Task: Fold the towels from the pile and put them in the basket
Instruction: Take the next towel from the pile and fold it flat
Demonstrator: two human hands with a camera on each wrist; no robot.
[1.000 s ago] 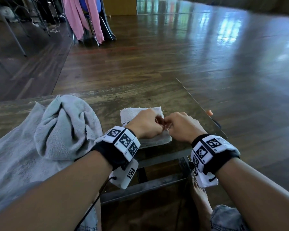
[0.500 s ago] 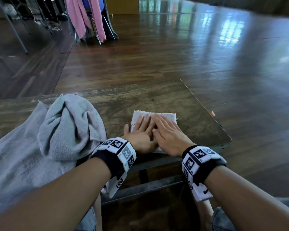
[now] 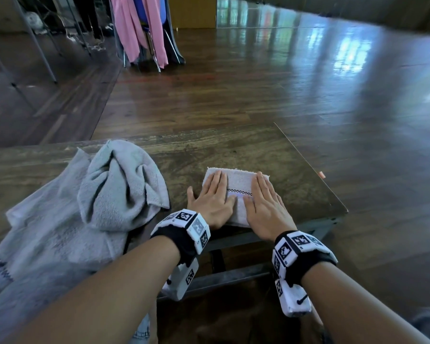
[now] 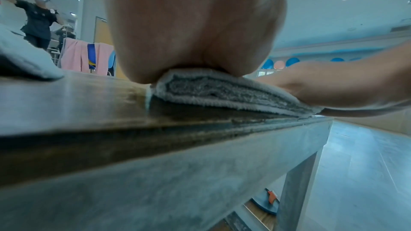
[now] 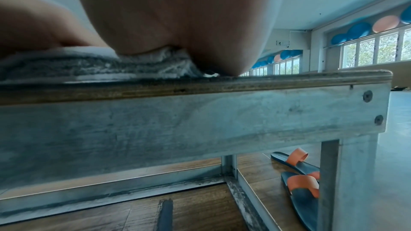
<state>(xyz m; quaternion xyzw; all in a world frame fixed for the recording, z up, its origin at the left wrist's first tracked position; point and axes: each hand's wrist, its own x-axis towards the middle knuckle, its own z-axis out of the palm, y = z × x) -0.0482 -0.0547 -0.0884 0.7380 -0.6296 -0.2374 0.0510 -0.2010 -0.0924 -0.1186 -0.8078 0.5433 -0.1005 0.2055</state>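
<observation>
Dark wooden floor (image 3: pixel 271 90) stretches shiny around us, and near the back wall stands a chair (image 3: pixel 157 43) draped with pink cloth (image 3: pixel 129 28). Closer in, the wooden worktop (image 3: pixel 209 150) carries everything we handle. On its left side lies the pile of grey towels (image 3: pixel 85 207), crumpled and heaped, with one edge hanging toward our lap; it sits just beside our left hand (image 3: pixel 212 202) without touching the folded towel (image 3: pixel 238 192). That small pale towel lies flat near the worktop's near edge, right of the pile, and shows a thin dark checked stripe between our hands. We press it with both palms: left hand on its left half, right hand (image 3: pixel 265 207) on its right half, fingers (image 3: pixel 216 181) straight and released, gripping nothing. From the left wrist the towel's stacked layers (image 4: pixel 224 90) show under the palm. Under the worktop, the right wrist view shows a pair of sandals (image 5: pixel 298 178) with orange straps on the floor.
</observation>
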